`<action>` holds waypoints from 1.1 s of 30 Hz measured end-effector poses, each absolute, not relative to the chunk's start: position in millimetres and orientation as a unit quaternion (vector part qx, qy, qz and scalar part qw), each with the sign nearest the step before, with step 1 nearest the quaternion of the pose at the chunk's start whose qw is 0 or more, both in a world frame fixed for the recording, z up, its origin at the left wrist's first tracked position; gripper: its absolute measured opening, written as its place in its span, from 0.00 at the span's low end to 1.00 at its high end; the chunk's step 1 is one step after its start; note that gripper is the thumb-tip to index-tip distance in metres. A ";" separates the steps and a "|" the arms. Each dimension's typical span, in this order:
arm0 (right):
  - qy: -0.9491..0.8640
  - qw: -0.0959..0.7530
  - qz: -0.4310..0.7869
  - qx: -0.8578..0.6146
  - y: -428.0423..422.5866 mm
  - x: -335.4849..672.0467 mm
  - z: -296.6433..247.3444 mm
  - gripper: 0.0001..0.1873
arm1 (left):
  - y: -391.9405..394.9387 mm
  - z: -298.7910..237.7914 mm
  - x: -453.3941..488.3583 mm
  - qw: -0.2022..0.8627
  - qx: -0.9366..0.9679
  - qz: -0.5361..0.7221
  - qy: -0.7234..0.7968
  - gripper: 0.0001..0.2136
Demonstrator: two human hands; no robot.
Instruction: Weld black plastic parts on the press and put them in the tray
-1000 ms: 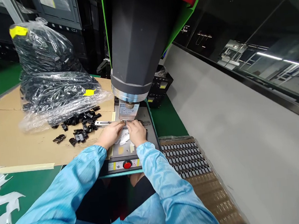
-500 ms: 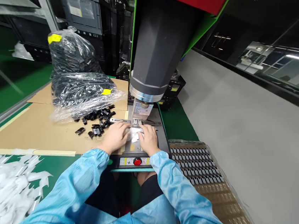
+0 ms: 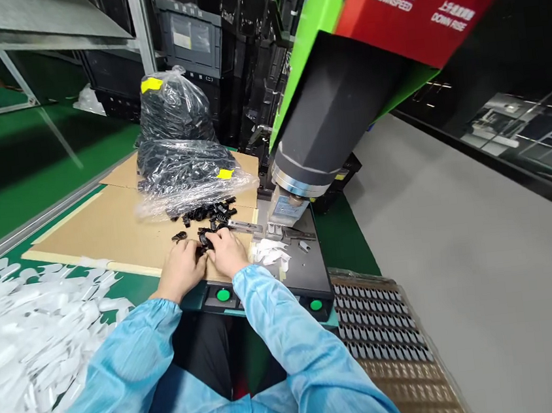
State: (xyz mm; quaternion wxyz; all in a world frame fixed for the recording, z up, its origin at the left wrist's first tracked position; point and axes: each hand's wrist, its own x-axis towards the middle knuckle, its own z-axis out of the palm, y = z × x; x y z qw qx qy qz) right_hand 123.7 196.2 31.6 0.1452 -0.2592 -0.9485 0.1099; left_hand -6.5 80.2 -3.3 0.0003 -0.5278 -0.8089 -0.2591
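Note:
My left hand (image 3: 182, 269) and my right hand (image 3: 228, 254) are close together at the front of a pile of small black plastic parts (image 3: 212, 213). Fingers of both hands are curled round a black plastic part (image 3: 204, 239), which they partly hide. To the right, several white strips (image 3: 269, 252) lie on the grey metal plate of the press. A small grey part (image 3: 304, 246) rests on the plate beyond them. Above the plate hangs the press head (image 3: 288, 206), over a small metal fixture (image 3: 274, 230).
Clear bags of black parts (image 3: 183, 164) stand on the cardboard (image 3: 109, 217). A heap of white strips (image 3: 38, 343) covers the left side of the bench. Green buttons (image 3: 223, 295) line the press's front. On the right is a tray (image 3: 381, 320) with rows of grey parts.
Both hands have moved left from the white strips on the press plate to the black parts. The strips and the small grey part on the plate are now uncovered. The view has shifted.

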 end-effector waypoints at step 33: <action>-0.893 0.262 0.114 -0.347 212.1 219.8 20.0 0.16 | 85.3 21.5 20.0 -0.162 -0.517 -0.360 -0.759 0.23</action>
